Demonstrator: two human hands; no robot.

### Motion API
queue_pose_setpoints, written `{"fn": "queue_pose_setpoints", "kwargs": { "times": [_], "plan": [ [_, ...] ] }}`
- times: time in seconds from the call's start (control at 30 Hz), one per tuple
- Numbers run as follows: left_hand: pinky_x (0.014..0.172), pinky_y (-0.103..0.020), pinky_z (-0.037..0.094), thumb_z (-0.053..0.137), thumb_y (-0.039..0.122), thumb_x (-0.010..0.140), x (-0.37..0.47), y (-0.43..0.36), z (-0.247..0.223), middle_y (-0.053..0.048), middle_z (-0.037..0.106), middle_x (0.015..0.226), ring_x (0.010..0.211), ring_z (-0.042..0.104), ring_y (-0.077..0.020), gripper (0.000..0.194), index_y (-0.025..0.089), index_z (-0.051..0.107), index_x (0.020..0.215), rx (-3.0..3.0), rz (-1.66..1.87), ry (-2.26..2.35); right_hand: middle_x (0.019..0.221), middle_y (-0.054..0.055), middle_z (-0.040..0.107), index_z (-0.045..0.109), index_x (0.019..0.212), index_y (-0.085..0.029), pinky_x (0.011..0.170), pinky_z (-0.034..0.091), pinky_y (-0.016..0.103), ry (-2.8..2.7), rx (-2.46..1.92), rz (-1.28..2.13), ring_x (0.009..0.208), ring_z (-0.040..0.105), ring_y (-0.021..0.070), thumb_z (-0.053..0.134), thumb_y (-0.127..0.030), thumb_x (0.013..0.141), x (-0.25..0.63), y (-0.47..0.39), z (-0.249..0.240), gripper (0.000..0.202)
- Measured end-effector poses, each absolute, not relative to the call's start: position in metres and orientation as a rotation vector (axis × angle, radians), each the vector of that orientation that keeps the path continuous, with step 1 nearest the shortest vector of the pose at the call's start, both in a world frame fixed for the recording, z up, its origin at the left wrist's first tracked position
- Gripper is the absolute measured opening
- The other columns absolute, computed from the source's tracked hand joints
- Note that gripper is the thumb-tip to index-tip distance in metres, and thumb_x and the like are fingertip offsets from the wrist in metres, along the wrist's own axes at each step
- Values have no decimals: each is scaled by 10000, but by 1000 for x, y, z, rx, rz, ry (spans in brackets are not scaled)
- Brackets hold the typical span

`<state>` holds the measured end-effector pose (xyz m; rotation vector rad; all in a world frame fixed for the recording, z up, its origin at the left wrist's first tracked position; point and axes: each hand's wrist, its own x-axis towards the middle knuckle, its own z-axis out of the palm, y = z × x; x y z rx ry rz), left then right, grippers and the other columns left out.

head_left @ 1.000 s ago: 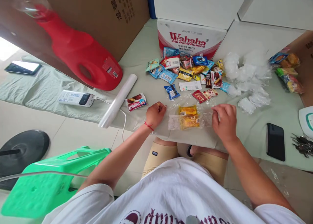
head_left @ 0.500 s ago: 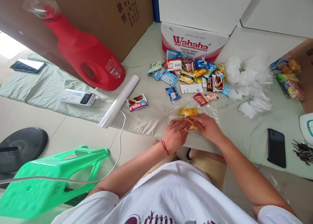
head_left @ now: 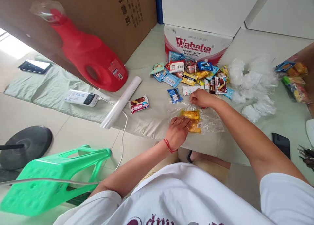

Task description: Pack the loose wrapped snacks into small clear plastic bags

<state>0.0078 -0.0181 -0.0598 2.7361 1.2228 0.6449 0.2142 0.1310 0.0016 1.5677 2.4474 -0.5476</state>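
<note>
Two yellow-wrapped snack packets point(head_left: 190, 114) lie one behind the other on a sheet of clear plastic film point(head_left: 212, 121) near the table's front edge. My left hand point(head_left: 178, 128) rests on their left part, fingers stretched out and lying flat. Farther back, my right hand point(head_left: 201, 98) has its fingers pinched together on the film's far edge, which rises in creases toward them. That hand covers most of the red packets behind it. A small blue packet point(head_left: 175, 96) lies left of my right hand, and a white packet point(head_left: 190, 89) lies just behind it.
A pile of snack packets point(head_left: 188, 74) leans at a Wahaba-style printed carton point(head_left: 196, 43). Crumpled clear plastic bundles point(head_left: 255, 87) lie to the right. A film roll point(head_left: 121, 102), a red jug point(head_left: 93, 61), a white power bank point(head_left: 80, 98) and a cable stand left. A black phone point(head_left: 281, 144) lies right.
My right hand has moved away from the yellow packets to the film's far edge and pinched it. My left hand stays on the packets. The view has shifted slightly.
</note>
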Motion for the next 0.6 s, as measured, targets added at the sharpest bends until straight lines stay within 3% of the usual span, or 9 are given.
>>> {"fn": "queue_pose_setpoints", "kwargs": {
  "times": [0.13,0.23,0.37,0.53,0.6],
  "plan": [
    [882,-418,413,519,307,1035,8,-23,-60,-100,721,1180,1117,600,-270,304,255,684,1284,2722,543,1365,1052,90,662,733,1010,-181,704,374,274,2666,1558,-440,837,600,192,567,-281,957,219,93,22,200],
    [800,-410,377,507,300,1041,9,-25,-57,-93,709,976,987,601,-261,306,241,674,1291,2716,474,1355,996,86,644,717,1064,-177,675,364,273,2745,1524,-380,814,589,187,476,-227,1003,219,51,24,253],
    [763,-399,344,507,266,1043,10,-27,-61,-60,677,824,925,601,-249,271,228,696,1233,2707,523,1306,996,83,637,675,1286,-198,681,405,265,2818,1449,-337,774,585,171,449,-149,994,219,0,3,373],
    [739,-373,348,513,266,1039,11,-28,-75,-50,662,754,785,603,-207,263,202,754,956,2582,630,1307,1003,86,648,574,1453,-225,744,477,282,2848,1473,-315,853,613,194,416,-155,1018,219,-32,-31,468],
    [737,-359,374,488,302,1054,9,-28,-81,-35,653,721,715,596,-181,301,200,760,978,2495,762,1281,1053,97,647,527,1504,-236,775,491,299,2790,1513,-308,897,622,209,423,-146,1010,216,-36,-37,512]
  ]
}}
